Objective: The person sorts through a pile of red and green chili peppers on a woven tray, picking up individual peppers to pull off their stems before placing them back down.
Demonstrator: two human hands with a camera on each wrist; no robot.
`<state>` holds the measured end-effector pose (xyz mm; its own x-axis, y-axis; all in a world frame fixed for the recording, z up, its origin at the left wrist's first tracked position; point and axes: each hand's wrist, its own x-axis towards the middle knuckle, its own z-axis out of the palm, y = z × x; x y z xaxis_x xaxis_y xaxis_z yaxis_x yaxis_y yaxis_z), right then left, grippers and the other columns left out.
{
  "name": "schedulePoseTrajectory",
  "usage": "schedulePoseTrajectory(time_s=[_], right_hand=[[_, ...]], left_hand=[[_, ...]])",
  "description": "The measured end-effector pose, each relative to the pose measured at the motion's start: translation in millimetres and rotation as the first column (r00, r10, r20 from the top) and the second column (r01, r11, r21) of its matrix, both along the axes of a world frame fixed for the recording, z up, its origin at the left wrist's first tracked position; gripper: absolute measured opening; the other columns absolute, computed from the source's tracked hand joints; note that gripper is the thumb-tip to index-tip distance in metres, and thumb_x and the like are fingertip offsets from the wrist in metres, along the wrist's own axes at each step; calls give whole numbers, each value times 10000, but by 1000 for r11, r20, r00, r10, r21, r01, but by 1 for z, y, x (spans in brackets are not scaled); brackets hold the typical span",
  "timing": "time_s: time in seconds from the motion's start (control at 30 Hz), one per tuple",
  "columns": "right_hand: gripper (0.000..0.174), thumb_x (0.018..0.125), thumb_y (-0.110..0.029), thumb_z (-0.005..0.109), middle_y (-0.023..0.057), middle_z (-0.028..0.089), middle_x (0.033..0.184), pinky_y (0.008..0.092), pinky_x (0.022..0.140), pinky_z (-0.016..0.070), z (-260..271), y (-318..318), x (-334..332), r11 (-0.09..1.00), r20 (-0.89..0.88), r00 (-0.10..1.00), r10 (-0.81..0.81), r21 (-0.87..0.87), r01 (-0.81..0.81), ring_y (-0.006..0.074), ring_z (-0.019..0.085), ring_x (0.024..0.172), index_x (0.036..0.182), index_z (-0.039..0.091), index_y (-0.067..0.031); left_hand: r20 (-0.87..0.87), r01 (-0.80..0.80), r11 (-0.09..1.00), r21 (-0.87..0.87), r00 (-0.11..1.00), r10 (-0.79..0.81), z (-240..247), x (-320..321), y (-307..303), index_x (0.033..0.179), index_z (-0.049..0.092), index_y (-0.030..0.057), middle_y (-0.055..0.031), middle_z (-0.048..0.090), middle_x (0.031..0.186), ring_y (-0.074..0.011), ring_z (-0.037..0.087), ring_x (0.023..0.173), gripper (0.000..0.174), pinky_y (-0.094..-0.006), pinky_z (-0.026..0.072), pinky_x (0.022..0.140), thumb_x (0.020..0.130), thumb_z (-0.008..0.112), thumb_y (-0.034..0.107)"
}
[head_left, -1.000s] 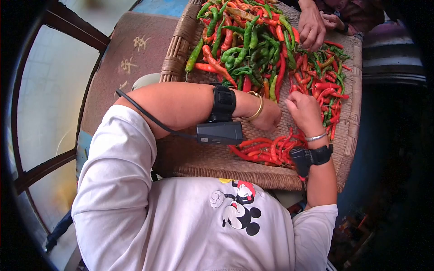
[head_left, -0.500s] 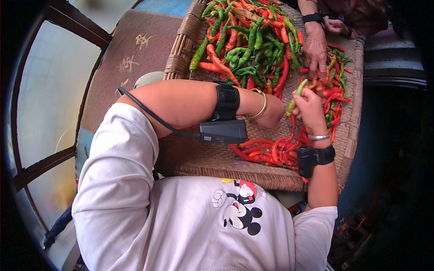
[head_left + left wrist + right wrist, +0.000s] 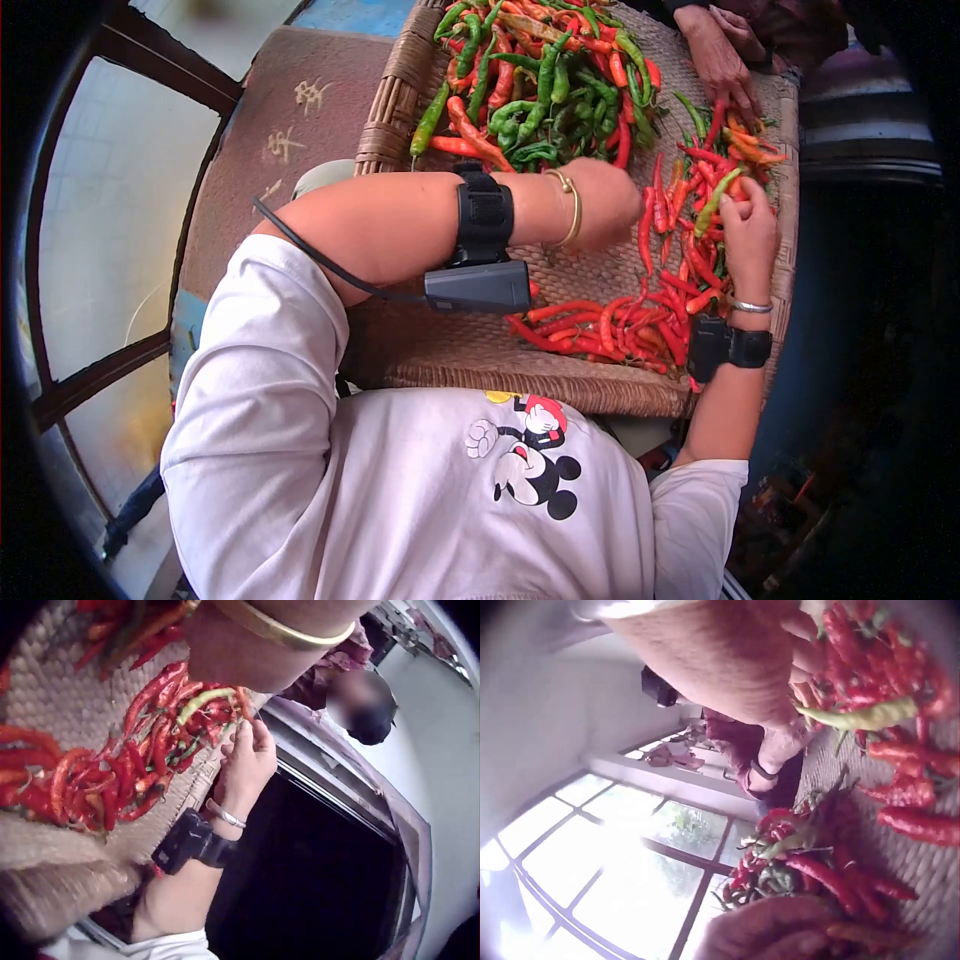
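Note:
My right hand (image 3: 752, 230), with a silver bangle, is over the red chilies at the tray's right side. Its thumb and fingers are curled at a red-orange chili (image 3: 244, 703). A yellow-green chili (image 3: 717, 203) lies right by the fingertips; its length also shows in the right wrist view. My left hand (image 3: 600, 205), with a gold bangle, is blurred over the tray's middle, just below the large green and red pile (image 3: 545, 95). The left fingers are hidden beneath the hand, so I cannot tell what they hold.
A woven tray (image 3: 600, 400) carries the chilies. A red heap (image 3: 610, 330) lies near its front edge. Another person's hand (image 3: 720, 65) reaches into the chilies at the far right. A brown mat (image 3: 270, 140) and a window (image 3: 120, 200) are at left.
My right hand has moved right with the yellow-green chili, which it held half a second ago. My left hand has shifted slightly up. The other person's hand has moved right.

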<state>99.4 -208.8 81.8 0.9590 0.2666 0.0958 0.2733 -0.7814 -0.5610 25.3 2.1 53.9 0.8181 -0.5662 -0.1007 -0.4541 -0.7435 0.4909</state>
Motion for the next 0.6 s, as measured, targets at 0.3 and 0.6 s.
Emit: schedulePoseTrajectory(time_s=[0.3, 0.6], right_hand=[[218, 705, -186, 600, 158, 572, 670, 361, 561, 436, -22, 55, -41, 940, -88, 947, 310, -118, -319, 289, 572, 623, 868, 584, -42], [234, 673, -196, 630, 177, 591, 784, 389, 625, 451, -53, 77, -62, 861, -189, 920, 344, -327, -389, 336, 568, 726, 834, 592, -31]], left_hand=[[367, -126, 977, 172, 929, 55, -7, 12, 17, 805, 581, 80, -93, 534, 828, -253, 591, 679, 140, -364, 479, 529, 685, 537, 136], [354, -133, 962, 238, 934, 41, 0, 12, 23, 817, 637, 56, -115, 582, 874, -247, 607, 734, 170, -334, 490, 577, 688, 552, 126]])
